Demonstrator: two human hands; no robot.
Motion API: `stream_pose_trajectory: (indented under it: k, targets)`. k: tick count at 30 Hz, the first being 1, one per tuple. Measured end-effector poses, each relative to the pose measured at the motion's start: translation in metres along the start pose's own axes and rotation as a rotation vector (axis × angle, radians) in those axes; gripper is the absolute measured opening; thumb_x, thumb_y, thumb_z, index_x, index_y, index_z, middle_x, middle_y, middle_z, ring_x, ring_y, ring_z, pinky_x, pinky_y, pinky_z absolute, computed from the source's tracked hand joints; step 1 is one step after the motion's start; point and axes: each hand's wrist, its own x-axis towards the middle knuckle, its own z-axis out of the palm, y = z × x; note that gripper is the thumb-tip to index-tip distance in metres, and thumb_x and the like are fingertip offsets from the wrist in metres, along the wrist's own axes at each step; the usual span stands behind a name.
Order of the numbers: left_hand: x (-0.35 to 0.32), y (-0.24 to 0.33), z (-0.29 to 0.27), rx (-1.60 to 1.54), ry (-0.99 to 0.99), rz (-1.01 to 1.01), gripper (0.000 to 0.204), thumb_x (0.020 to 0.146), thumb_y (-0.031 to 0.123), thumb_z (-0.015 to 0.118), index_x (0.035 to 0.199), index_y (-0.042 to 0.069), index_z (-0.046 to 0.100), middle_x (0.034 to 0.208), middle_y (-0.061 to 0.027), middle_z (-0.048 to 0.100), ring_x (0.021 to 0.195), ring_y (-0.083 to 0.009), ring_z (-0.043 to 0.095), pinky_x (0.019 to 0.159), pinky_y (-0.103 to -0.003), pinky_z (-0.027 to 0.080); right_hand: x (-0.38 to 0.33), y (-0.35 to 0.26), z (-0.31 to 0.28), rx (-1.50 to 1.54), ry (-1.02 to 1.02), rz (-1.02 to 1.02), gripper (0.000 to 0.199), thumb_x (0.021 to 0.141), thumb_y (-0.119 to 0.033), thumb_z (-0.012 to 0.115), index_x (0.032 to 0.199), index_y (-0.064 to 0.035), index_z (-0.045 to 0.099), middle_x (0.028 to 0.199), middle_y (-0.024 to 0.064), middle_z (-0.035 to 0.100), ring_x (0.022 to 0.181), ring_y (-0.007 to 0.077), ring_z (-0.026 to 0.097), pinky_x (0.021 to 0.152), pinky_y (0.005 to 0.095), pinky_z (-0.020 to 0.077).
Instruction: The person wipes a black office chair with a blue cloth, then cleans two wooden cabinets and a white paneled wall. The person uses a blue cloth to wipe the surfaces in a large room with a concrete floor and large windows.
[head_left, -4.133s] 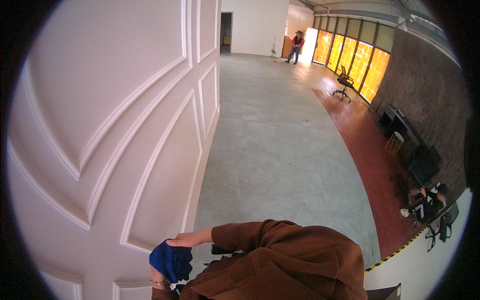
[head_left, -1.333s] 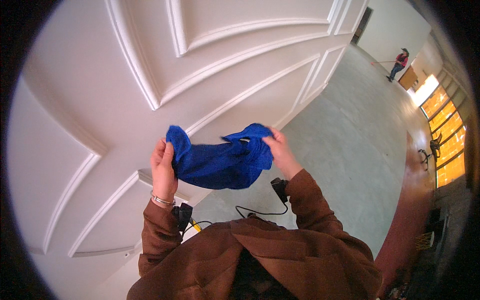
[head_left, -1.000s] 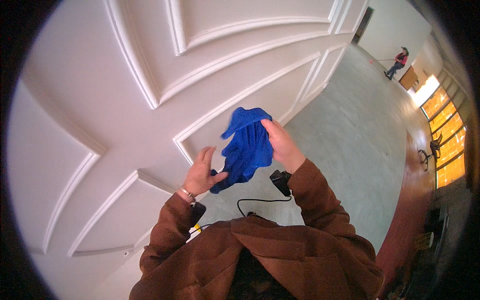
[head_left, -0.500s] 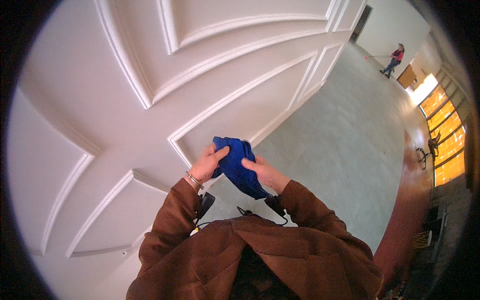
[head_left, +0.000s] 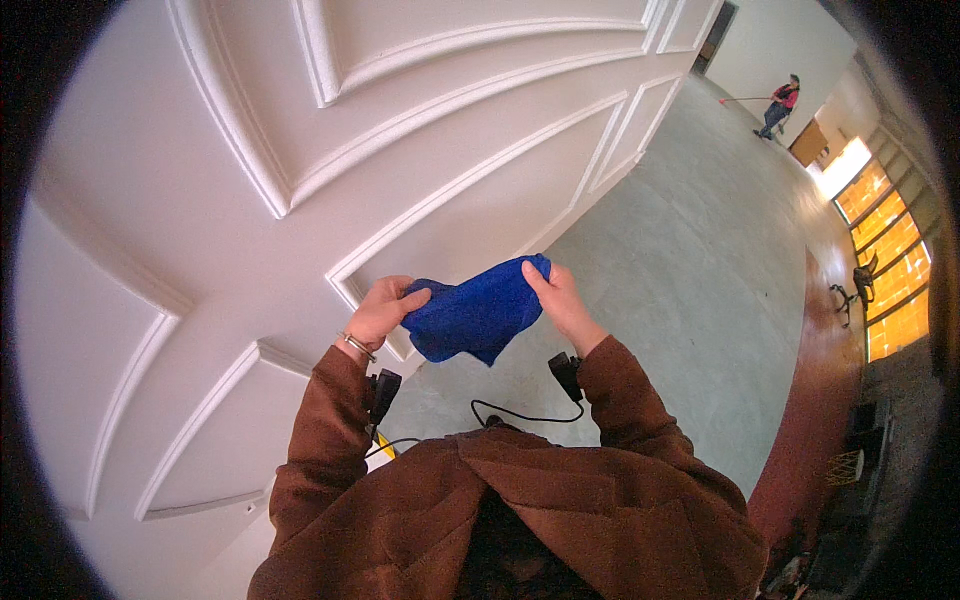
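Observation:
A blue cloth (head_left: 475,312) is stretched between my two hands in front of my chest. My left hand (head_left: 385,308) pinches its left end, thumb on top, and a metal bracelet circles that wrist. The upper right corner of the cloth is gripped by my right hand (head_left: 562,297), also with the thumb on top. Its lower edge hangs loose in a point. Behind the cloth stands a white wall with raised moulding (head_left: 480,205). Black devices (head_left: 383,393) with a cable are at both wrists, below the brown sleeves.
Grey floor (head_left: 690,270) stretches away on the right, bordered by a reddish-brown strip (head_left: 775,470). Far off, a person (head_left: 778,105) holds a long-handled tool. Orange-lit windows (head_left: 895,270) and a dark chair-like object (head_left: 864,280) are at the right. Something yellow (head_left: 382,452) shows beside my left sleeve.
My hands have moved apart, the left one to the left and the right one up and to the right. The bunched cloth is now spread out between them.

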Motion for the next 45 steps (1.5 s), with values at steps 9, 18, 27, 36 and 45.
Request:
stream_pose_trajectory:
  k: [9,18,27,36,45]
  targets:
    - [0.008,-0.018,0.003,-0.305,0.007,0.086,0.028,0.080,0.001,0.066,0.108,-0.005,0.063,0.096,-0.0056,0.068,0.086,-0.0126,0.063,0.083,-0.028,0.051,0.018,0.008,-0.051,-0.422,-0.045,0.036,0.039,0.093,-0.033,0.064,0.085,0.0050,0.068,0.074,0.0108,0.068,0.072,0.0138,0.064,0.068,0.0310,0.0502]
    - [0.026,-0.025,0.015,-0.008,0.303,0.263,0.031,0.080,0.007,0.069,0.104,-0.010,0.062,0.089,-0.0129,0.069,0.080,-0.0167,0.064,0.072,-0.030,0.053,0.008,0.003,-0.049,0.411,0.001,0.108,0.038,0.092,-0.037,0.065,0.102,-0.0002,0.068,0.093,0.0011,0.068,0.079,0.0138,0.063,0.072,0.0287,0.0513]
    - [0.040,-0.068,0.007,0.204,0.216,0.068,0.042,0.074,0.022,0.080,0.107,-0.001,0.066,0.095,-0.0147,0.069,0.084,-0.0228,0.066,0.076,-0.036,0.054,-0.007,0.072,-0.058,-0.386,-0.010,0.260,0.029,0.089,-0.026,0.065,0.083,0.0021,0.067,0.073,0.0025,0.063,0.066,0.0119,0.056,0.061,0.0317,0.0463]
    - [0.017,-0.009,0.010,0.876,-0.111,0.208,0.044,0.067,0.027,0.084,0.105,0.008,0.072,0.103,-0.0154,0.067,0.092,-0.0321,0.067,0.085,-0.040,0.054,0.002,0.041,-0.054,-0.554,0.152,0.093,0.023,0.088,-0.010,0.059,0.109,-0.0033,0.067,0.091,0.0201,0.069,0.084,0.0311,0.068,0.073,0.0406,0.0517]
    - [0.021,-0.010,0.008,1.047,0.197,0.246,0.022,0.070,0.015,0.068,0.092,0.011,0.072,0.096,-0.0145,0.066,0.091,-0.0367,0.064,0.080,-0.045,0.053,-0.003,0.030,-0.051,-0.562,0.109,-0.169,0.025,0.085,-0.008,0.064,0.111,-0.0071,0.065,0.105,0.0216,0.066,0.096,0.0358,0.063,0.087,0.0427,0.0492]
